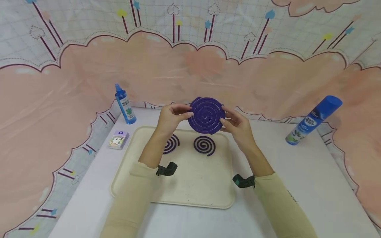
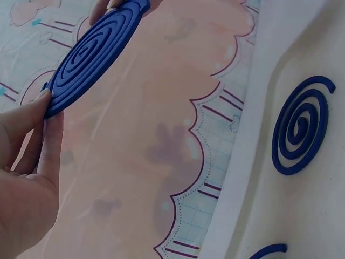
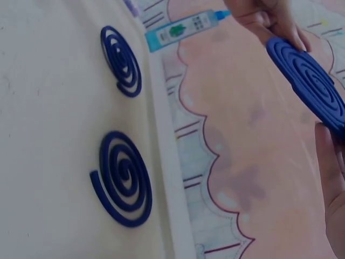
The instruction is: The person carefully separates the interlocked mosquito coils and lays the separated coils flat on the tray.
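1. Purple in the head view and bluer in both wrist views, a tightly wound spiral disc (image 1: 206, 115) sits just above the centre of the head frame, between two hands that pinch its opposite edges.
2. The left hand (image 1: 172, 119) grips the disc's left edge, thumb on the near face and fingers at the rim; the right hand (image 1: 238, 125) pinches the right edge likewise. The middle of the spiral is uncovered, its broad face toward the head camera.
3. Both wrist views show the disc raised, apart from the cream tray (image 1: 190, 180) at the middle of the head frame.
4. On the tray lie two looser coils: one (image 1: 204, 145) below the disc, the other (image 1: 171, 144) farther left, partly hidden by the left forearm.
5. Dark devices (image 1: 167, 169) (image 1: 243, 181) are worn at the wrists, beside beige sleeves (image 1: 126, 205) (image 1: 282, 205).
6. Left of centre stand a blue spray bottle (image 1: 125, 105) and, lower, a small lilac box (image 1: 118, 140) near the tray.
7. At right, a blue spray can (image 1: 312, 120) stands on the white table (image 1: 321, 185).
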The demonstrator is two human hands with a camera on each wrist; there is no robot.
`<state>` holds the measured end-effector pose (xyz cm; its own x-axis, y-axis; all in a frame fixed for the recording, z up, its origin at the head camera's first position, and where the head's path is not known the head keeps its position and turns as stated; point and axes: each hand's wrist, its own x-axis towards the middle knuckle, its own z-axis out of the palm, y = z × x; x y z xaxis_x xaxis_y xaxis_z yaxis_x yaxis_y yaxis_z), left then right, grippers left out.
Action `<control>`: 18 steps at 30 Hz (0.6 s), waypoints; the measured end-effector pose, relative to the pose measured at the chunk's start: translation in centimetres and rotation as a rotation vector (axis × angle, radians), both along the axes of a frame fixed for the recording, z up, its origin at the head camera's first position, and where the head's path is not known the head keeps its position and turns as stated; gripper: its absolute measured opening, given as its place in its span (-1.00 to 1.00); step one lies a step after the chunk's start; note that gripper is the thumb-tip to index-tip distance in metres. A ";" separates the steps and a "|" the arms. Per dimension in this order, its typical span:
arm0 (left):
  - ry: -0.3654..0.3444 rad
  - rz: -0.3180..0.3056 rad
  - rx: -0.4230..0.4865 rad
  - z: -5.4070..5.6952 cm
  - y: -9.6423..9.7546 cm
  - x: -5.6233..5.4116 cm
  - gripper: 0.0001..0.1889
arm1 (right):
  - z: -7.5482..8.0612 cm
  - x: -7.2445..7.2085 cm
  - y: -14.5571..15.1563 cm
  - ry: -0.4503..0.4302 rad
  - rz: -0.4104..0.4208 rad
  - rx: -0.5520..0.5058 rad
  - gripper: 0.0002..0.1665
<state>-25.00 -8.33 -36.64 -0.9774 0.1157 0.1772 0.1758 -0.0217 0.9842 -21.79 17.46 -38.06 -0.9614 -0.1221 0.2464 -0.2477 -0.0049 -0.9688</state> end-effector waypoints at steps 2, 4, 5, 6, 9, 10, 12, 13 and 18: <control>-0.019 0.006 0.039 -0.2 -0.5 0.1 -0.69 | -0.1 0.1 -0.5 -0.005 0.000 0.004 -0.41; -0.039 0.012 0.066 -0.4 -0.8 0.3 -0.67 | -0.3 0.3 -0.9 -0.020 0.001 0.007 -0.40; -0.048 0.017 0.072 -0.5 -1.0 0.4 -0.67 | -0.4 0.5 -1.0 -0.029 0.004 0.006 -0.39; -0.060 0.021 0.080 -0.7 -1.0 0.5 -0.68 | -0.6 0.6 -1.2 -0.039 0.005 0.007 -0.39; -0.087 0.029 0.084 -1.2 -1.1 0.9 -0.67 | -1.1 0.8 -1.6 -0.070 0.013 -0.009 -0.36; -0.090 0.027 0.089 -1.4 -1.1 1.0 -0.66 | -1.3 0.8 -1.7 -0.076 0.013 -0.017 -0.35; -0.094 0.019 0.106 -1.8 -1.1 1.2 -0.64 | -1.6 0.9 -1.9 -0.082 0.014 -0.027 -0.34; -0.091 0.015 0.114 -2.0 -1.1 1.3 -0.63 | -1.8 0.9 -2.0 -0.085 0.015 -0.037 -0.34; -0.092 -0.006 0.173 -2.7 -0.6 1.7 -0.58 | -2.5 0.9 -2.3 -0.095 0.013 -0.063 -0.32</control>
<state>-23.25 -8.94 -39.33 -0.9897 0.0975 0.1044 0.0842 -0.1924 0.9777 -20.89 15.15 -40.54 -0.9793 -0.1220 0.1616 -0.1540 -0.0691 -0.9856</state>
